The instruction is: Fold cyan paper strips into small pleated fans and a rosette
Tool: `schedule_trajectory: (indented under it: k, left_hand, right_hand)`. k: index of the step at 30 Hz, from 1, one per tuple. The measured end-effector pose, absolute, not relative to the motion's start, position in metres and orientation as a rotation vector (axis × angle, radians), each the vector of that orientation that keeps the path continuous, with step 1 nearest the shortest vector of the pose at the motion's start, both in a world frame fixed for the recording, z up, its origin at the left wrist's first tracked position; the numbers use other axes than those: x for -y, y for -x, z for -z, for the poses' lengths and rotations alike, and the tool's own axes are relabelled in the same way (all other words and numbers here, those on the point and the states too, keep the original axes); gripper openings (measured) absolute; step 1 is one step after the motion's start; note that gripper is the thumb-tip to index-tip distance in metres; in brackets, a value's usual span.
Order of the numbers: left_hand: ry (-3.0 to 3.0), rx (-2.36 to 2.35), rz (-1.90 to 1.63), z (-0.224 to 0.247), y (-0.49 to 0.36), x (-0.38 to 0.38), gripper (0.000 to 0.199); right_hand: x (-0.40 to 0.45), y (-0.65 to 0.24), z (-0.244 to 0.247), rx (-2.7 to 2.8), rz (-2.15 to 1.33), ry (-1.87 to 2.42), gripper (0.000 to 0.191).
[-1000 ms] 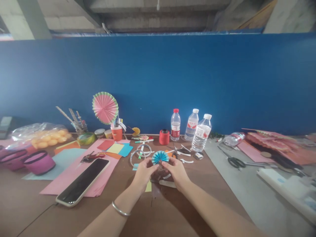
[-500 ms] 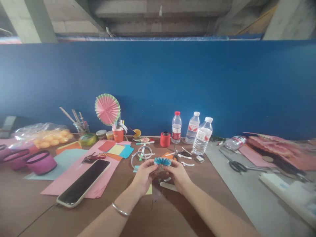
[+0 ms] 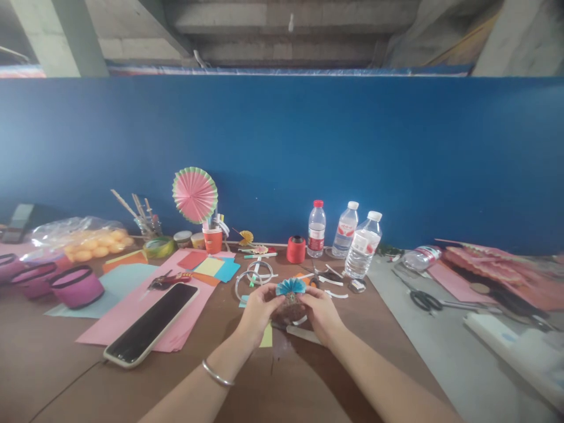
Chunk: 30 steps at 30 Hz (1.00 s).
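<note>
Between my two hands, a small blue pleated paper fan [image 3: 291, 286] is held above the brown table [image 3: 247, 382]. My left hand [image 3: 259, 311] pinches its left side with thumb and fingers. On the right side, my right hand [image 3: 321, 311] grips it the same way. Something brownish and blurred shows just under the fan, too unclear to name. White paper strips [image 3: 304, 334] and a yellow paper piece [image 3: 267, 336] lie below the hands. Metal rings [image 3: 259, 272] rest behind my left hand.
A phone [image 3: 151, 325] lies on pink paper [image 3: 101, 329] at the left. Red thread [image 3: 296, 251] and upright bottles [image 3: 316, 230] stand behind the hands. Scissors [image 3: 426, 301] and a white power strip [image 3: 497, 338] are at the right. A pink round fan [image 3: 195, 195] stands in a cup.
The blue fan now looks slightly wider spread and tilted, showing more of its pleats. Both hands keep their hold, and the whole view has shifted slightly.
</note>
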<state>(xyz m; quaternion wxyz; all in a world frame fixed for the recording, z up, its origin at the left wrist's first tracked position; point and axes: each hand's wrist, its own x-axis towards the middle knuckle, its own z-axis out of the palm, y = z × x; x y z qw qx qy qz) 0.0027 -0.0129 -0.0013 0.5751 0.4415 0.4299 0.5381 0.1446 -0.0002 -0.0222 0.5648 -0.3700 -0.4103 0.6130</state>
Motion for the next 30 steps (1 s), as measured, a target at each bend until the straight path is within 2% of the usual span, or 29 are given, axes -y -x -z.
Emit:
schedule_trajectory:
  k: [6, 10, 19, 30]
  left_hand:
    - [-1.062, -1.016, -1.227, 0.0039, -0.0033, 0.0119, 0.03]
    - [-1.121, -1.022, -1.209, 0.0059, -0.0034, 0.0115, 0.026]
    - [-1.13, -0.967, -1.223, 0.0038, -0.007, 0.0137, 0.029]
    - [-1.189, -0.994, -1.203, 0.0064, -0.0048, 0.0123, 0.024]
  right_hand:
    - [0.0011, -0.1433, 0.0222, 0.953, -1.509, 0.836, 0.026]
    - [0.0007, -0.1437, 0.0247, 1.022, -1.469, 0.876, 0.03]
    - [0.0066, -0.1404, 0.0164, 1.021, -1.459, 0.962, 0.03]
    - [0.0058, -0.139, 0.0188, 1.056, -1.403, 0.982, 0.026]
